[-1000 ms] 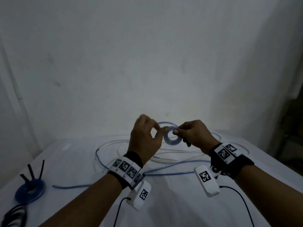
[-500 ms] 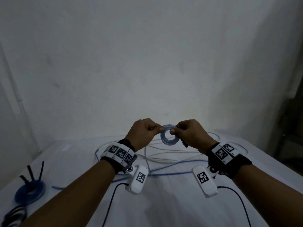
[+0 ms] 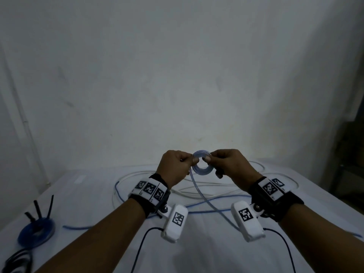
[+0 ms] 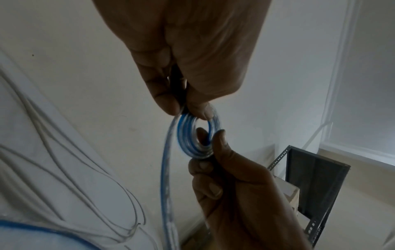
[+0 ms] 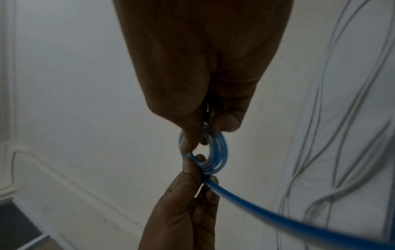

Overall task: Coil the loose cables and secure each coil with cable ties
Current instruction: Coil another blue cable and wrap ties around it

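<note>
A small tight coil of blue cable [image 3: 202, 168] is held up above the table between both hands. My left hand [image 3: 178, 166] pinches its left side with thumb and forefinger. My right hand [image 3: 226, 164] pinches its right side. The wrist views show the same coil [image 4: 195, 137] [image 5: 211, 153] with several turns pinched from both sides. The cable's loose tail [image 3: 208, 201] hangs from the coil down to the table and runs toward the right. A dark object shows under my right hand's lower fingers; what it is I cannot tell.
Loose white cables [image 3: 149, 174] and a blue cable [image 3: 206, 203] lie in loops on the white table [image 3: 98, 194]. A tied blue coil [image 3: 36, 231] with black ties sticking up sits at the left edge. A black coil [image 3: 15, 263] lies at the bottom left corner.
My left hand moved from reaching over the coil to pinching its left side. The tail now hangs from the coil down across the table between my wrists.
</note>
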